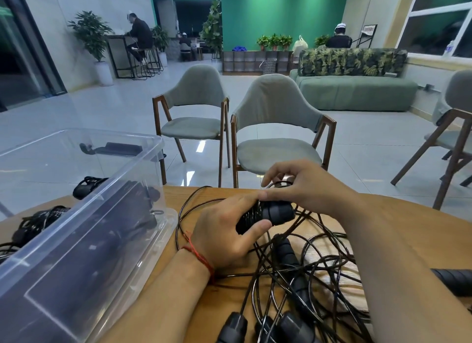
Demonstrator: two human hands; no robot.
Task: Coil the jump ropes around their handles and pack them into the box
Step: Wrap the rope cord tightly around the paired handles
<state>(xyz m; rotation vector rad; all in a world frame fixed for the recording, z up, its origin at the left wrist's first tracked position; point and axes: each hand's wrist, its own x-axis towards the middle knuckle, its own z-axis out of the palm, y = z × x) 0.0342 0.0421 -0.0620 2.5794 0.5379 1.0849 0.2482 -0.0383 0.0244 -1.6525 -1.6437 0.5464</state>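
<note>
My left hand [224, 230] grips a pair of black jump-rope handles [268, 215] above the wooden table [332, 222]; rope is wound around part of them. My right hand [304, 184] pinches the thin black rope [279, 183] just above the handles' far end. A tangle of loose black rope [301, 268] lies on the table under both hands, with several more black handles [286, 255] in it. The clear plastic box [107, 215] stands at the left, with dark coiled ropes dimly seen through its walls.
More coiled ropes [38, 222] lie on the table left of the box. Another black handle [452, 278] shows at the right edge. Two grey chairs [275, 128] stand just beyond the table's far edge. People sit far across the room.
</note>
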